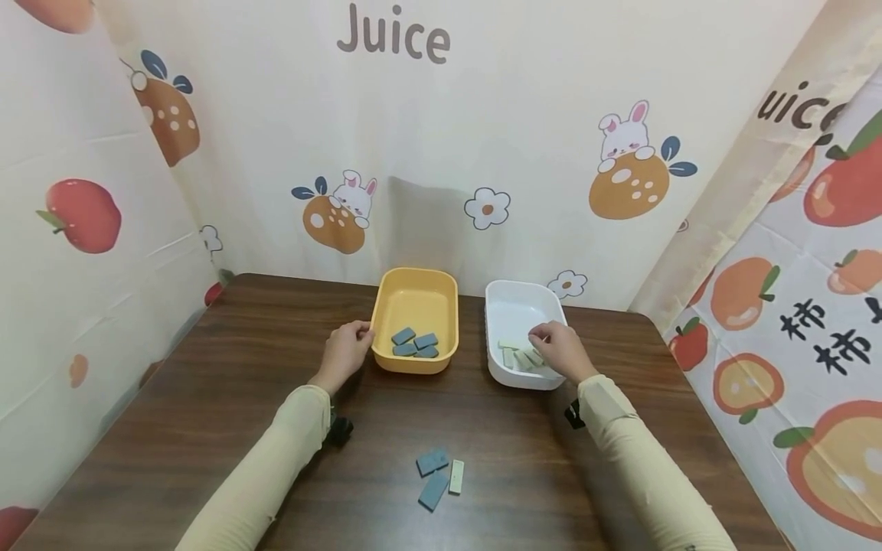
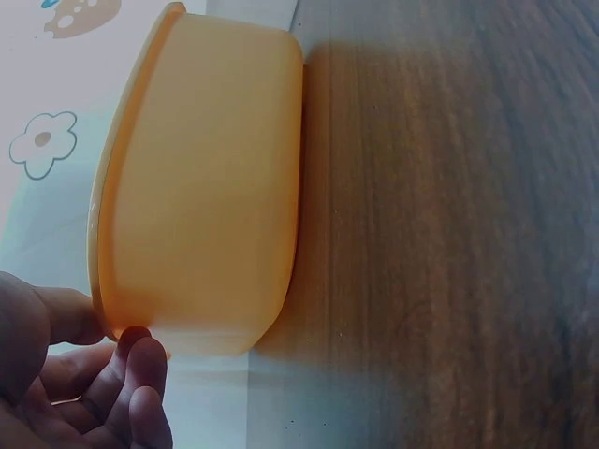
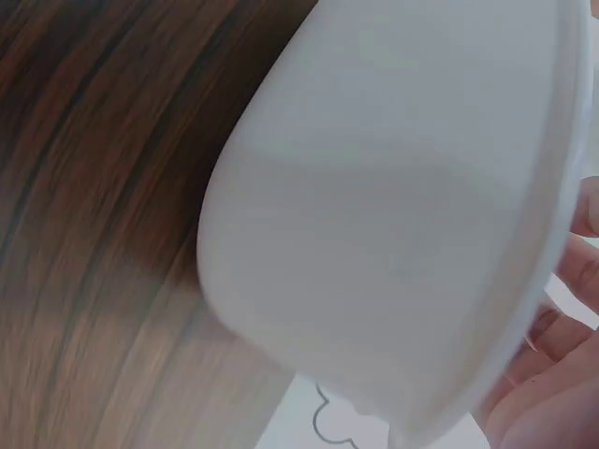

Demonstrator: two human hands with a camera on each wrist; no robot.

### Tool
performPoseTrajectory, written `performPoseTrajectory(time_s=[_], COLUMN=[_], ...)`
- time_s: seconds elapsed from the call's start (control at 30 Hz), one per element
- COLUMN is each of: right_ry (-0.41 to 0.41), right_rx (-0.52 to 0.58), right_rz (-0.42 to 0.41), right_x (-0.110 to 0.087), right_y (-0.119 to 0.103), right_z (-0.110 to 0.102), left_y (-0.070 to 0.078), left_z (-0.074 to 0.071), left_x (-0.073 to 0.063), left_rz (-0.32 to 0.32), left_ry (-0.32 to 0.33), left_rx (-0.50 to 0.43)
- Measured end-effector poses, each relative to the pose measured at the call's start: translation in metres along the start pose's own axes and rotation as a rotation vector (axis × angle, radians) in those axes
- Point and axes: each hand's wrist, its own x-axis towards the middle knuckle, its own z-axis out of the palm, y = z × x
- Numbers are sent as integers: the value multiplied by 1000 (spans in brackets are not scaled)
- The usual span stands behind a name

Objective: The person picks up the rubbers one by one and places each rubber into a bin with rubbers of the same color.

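Observation:
My left hand [image 1: 344,353] is at the left side of a yellow plastic bin [image 1: 415,366]; in the left wrist view its thumb and fingers pinch the rim [image 2: 101,253]. Inside that bin lie several blue-grey rectangular tiles [image 1: 426,340], bunched at the near end. My right hand [image 1: 561,352] reaches over the right rim of a white plastic bin [image 1: 525,379], fingertips bent down inside. Several pale green tiles [image 1: 510,357] lie beneath it. Whether these fingers hold a tile is hidden; in the right wrist view the bin wall [image 3: 393,206] covers the fingertips.
On the brown wooden table [image 1: 510,459], nearer me, two blue-grey tiles [image 1: 432,490] lie beside one pale green tile [image 1: 456,477]. A printed curtain [image 1: 537,138] hangs behind the table's far edge and along both sides. The two bins stand apart near that far edge.

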Motion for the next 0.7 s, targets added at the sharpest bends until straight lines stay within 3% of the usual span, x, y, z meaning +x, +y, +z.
performPoseTrajectory(time_s=[0.33,0.7], right_ry=[89,224], right_rx=[-28,21], right_rz=[29,135], right_x=[-11,-26], right_y=[12,23], right_z=[-8,-17], left_y=[2,0], left_z=[-1,1], left_x=[-2,0], left_rz=[3,-7], left_ry=[-3,-6], left_rx=[10,-8])
